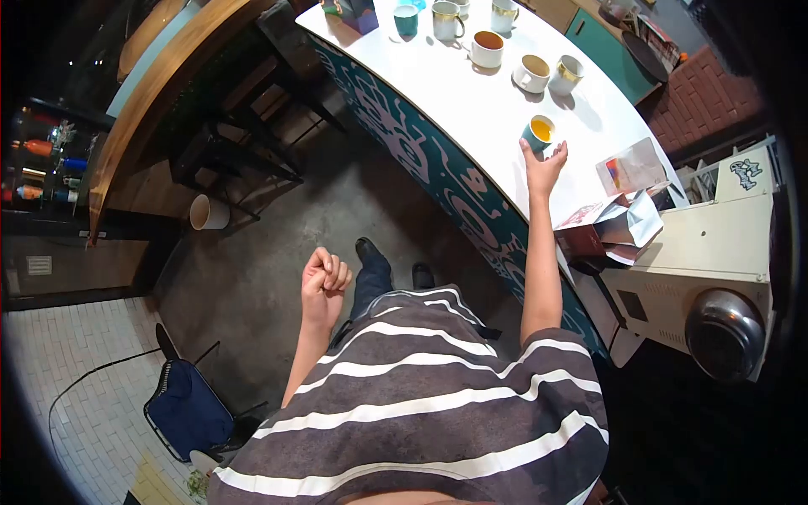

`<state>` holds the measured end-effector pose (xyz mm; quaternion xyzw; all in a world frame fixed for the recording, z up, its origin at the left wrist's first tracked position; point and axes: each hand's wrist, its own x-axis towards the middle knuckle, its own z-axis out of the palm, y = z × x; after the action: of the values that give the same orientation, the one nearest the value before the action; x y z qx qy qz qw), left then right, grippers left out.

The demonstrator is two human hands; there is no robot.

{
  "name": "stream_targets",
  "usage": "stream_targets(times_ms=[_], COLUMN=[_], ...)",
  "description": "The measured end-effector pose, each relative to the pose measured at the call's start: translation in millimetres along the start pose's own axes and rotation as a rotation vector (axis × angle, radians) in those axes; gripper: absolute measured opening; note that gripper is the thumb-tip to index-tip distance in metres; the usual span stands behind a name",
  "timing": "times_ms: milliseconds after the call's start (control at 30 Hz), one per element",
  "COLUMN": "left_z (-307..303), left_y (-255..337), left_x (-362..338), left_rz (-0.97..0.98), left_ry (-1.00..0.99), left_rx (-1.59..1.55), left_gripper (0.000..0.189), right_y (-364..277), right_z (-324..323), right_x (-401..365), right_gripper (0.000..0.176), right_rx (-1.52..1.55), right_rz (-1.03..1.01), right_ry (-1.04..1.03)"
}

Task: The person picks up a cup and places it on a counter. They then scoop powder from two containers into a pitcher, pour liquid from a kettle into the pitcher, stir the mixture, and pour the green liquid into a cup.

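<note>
My right hand (547, 171) reaches over the white counter, thumb on one side and fingers on the other of a small teal cup (534, 138). Orange-yellow shows inside this cup, which stands near the counter's inner edge. My left hand (323, 278) hangs in the air before my body, its fingers curled in, with nothing visible in them. Beyond the teal cup stand a white mug with gold (567, 76), a low white cup (531, 76) and a white cup with a brown inside (486, 52).
The curved white counter (471, 109) also bears more mugs and another teal cup (406, 23) at its far end. On the right are a clear box (629, 168), an opened paper bag (627, 227) and a cream machine (707, 244). Dark stools (227, 156) and a bin (208, 213) stand left.
</note>
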<state>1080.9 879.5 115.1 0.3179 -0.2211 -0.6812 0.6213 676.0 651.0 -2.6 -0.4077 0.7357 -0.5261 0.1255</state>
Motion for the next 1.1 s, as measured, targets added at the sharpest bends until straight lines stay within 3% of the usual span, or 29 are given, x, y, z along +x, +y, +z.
stream_targets(times_ms=[133, 233, 300, 400, 567, 667, 767, 1100], left_z=[-2, -8, -10, -13, -14, -19, -22, -50], left_y=[8, 14, 20, 21, 21, 24, 25, 39], left_x=[27, 45, 55, 56, 64, 62, 56, 28], left_rz=[-0.006, -0.032, -0.038, -0.036, -0.015, 0.006, 0.043, 0.231], left_ry=[-0.001, -0.032, -0.053, -0.004, -0.002, 0.018, 0.048, 0.179], left_rx=[-0.023, -0.028, -0.031, -0.033, -0.054, -0.054, -0.063, -0.15], left_gripper=[0.015, 0.014, 0.015, 0.015, 0.015, 0.014, 0.014, 0.013], right_y=[-9, -24, -31, -29, -39, -55, -90, -196], right_z=[6, 4, 0, 3, 4, 2, 2, 33], right_x=[11, 13, 9, 8, -3, -15, -32, -103], right_gripper=[0.105, 0.093, 0.079, 0.069, 0.067, 0.063, 0.055, 0.054], right_rx=[0.028, -0.011, -0.076, -0.067, -0.055, -0.036, 0.06, 0.075], right_rz=[-0.033, -0.124, -0.017, -0.069, -0.079, -0.089, -0.223, -0.437], right_ry=[-0.022, 0.016, -0.045, -0.002, -0.035, -0.112, -0.175, -0.587])
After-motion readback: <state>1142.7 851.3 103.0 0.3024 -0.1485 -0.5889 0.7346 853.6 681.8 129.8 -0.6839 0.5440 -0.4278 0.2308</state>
